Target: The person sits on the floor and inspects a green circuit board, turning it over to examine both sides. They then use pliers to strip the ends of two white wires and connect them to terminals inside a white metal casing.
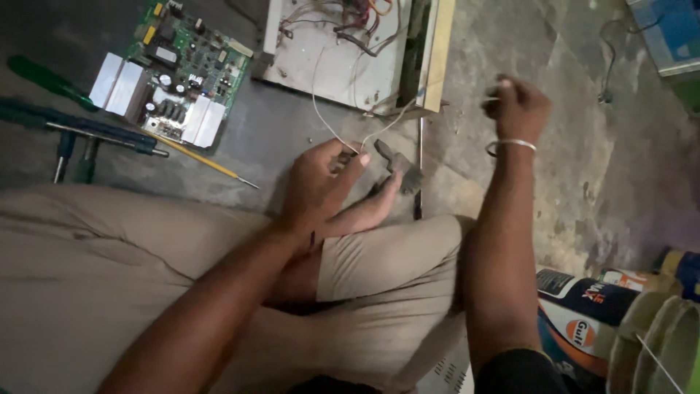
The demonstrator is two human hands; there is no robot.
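Person sits cross-legged on the floor [569,168], khaki trousers, seen from above. Left hand [321,182] is low, just in front of the knees, fingers curled together & pinching a thin white wire [321,117] at its near end. The wire runs up from the pinch to the open metal case [328,66] at top centre, where more wires bunch inside. A second pale strand [390,124] goes from the same pinch toward the case's lower right corner. Just right of that hand, touching the foot, lies a dark tool [397,164], looks like pliers, blurry though.

Right hand [518,109] is raised to the right, well apart from the left, fingers closed into a loose fist; something small & pale shows at the fingertips but can't tell what, too blurred. Silver bangle [510,146] on that wrist.

Top left on the floor: green circuit board [171,73] w/ silver heat sinks, near the case. Left of it a green-handled screwdriver [47,80], blue-handled tools [73,128] below, & a yellow screwdriver [204,160] pointing down-right. Bottom right: a printed can [583,306] beside the right arm.
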